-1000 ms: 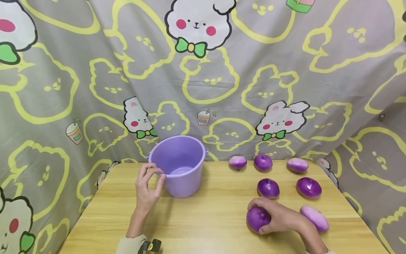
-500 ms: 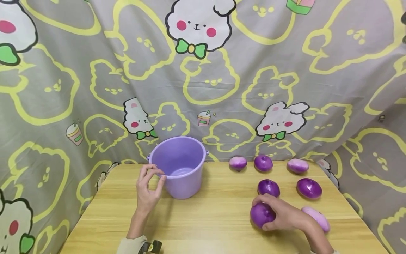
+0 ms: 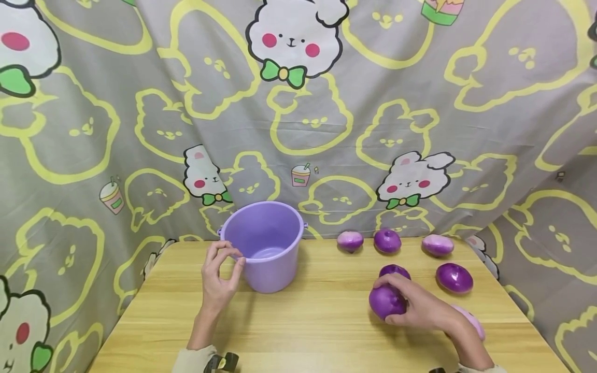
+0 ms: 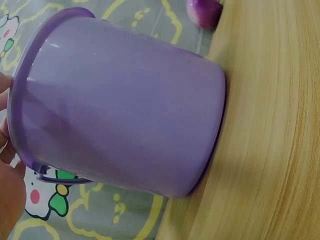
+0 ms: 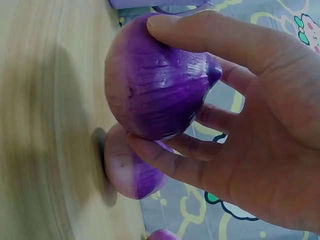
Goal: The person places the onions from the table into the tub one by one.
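Upright on the table, at its back left, stands a light purple bucket [image 3: 270, 272]. My left hand [image 3: 219, 280] pinches the near left part of its rim between thumb and fingers; the left wrist view shows the bucket's side [image 4: 125, 105] from close by. Thumb and fingers of my right hand [image 3: 422, 305] hold a glossy purple onion [image 3: 386, 301]. In the right wrist view this onion [image 5: 155, 85] is pale on one half, deep purple on the other, with a short pointed tip. Another onion [image 3: 395, 270] lies just behind it, partly covered.
Three onions line the table's back edge: one pale-topped [image 3: 350, 241], a darker one [image 3: 387, 241] and another pale-topped one [image 3: 438, 245]. A dark onion [image 3: 454, 277] lies to the right. My right wrist partly hides a pale onion [image 3: 473, 322]. A patterned curtain [image 3: 326, 129] hangs behind the table [image 3: 298, 331].
My right hand has carried the onion away from the table's front and slightly right, where it now overlaps the onion behind. My left hand has stayed at the bucket's rim.
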A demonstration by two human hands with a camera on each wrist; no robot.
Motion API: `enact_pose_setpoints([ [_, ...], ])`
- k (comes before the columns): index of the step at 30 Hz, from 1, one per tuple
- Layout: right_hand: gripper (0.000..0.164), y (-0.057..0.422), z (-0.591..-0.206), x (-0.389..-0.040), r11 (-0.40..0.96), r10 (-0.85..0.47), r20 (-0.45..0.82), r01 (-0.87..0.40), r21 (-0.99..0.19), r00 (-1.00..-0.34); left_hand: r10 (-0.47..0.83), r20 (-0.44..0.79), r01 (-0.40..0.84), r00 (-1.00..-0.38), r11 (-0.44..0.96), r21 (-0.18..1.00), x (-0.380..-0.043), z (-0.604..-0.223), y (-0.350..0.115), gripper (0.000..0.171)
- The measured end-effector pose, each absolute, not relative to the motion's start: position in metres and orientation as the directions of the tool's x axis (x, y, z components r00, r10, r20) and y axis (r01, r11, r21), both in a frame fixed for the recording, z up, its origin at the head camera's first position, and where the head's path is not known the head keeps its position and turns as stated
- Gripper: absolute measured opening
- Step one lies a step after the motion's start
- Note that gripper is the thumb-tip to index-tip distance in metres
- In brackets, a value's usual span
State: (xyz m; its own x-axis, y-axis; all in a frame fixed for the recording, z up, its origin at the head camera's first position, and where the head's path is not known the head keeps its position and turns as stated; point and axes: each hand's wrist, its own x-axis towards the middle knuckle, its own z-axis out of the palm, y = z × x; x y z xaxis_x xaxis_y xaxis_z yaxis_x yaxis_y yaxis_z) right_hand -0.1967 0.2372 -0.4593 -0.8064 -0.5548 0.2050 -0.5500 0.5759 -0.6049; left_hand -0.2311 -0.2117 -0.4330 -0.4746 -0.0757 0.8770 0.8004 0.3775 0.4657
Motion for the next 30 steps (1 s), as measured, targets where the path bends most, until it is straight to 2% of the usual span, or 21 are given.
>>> enact_pose_setpoints([
  [5, 0.062, 0.238, -0.458, -0.199, 0.571, -0.537, 0.222, -0.544, -0.614, -0.814, -0.072, 0.873, 0.804, -0.483, 0.357, 0.475, -0.234, -0.435, -0.212, 0.015],
  [14, 0.063, 0.239, -0.454, -0.204, 0.569, -0.511, 0.274, -0.56, -0.603, -0.815, -0.077, 0.865, 0.807, -0.496, 0.328, 0.491, -0.256, -0.462, -0.227, 0.019],
  [24, 0.068, 0.241, -0.452, -0.207, 0.607, -0.418, 0.364, -0.554, -0.57, -0.832, -0.087, 0.858, 0.81, -0.505, 0.296, 0.507, -0.259, -0.466, -0.23, 0.02],
  [30, 0.069, 0.244, -0.45, -0.209, 0.61, -0.352, 0.398, -0.53, -0.589, -0.847, -0.079, 0.855, 0.817, -0.513, 0.26, 0.514, -0.262, -0.463, -0.229, 0.019],
])
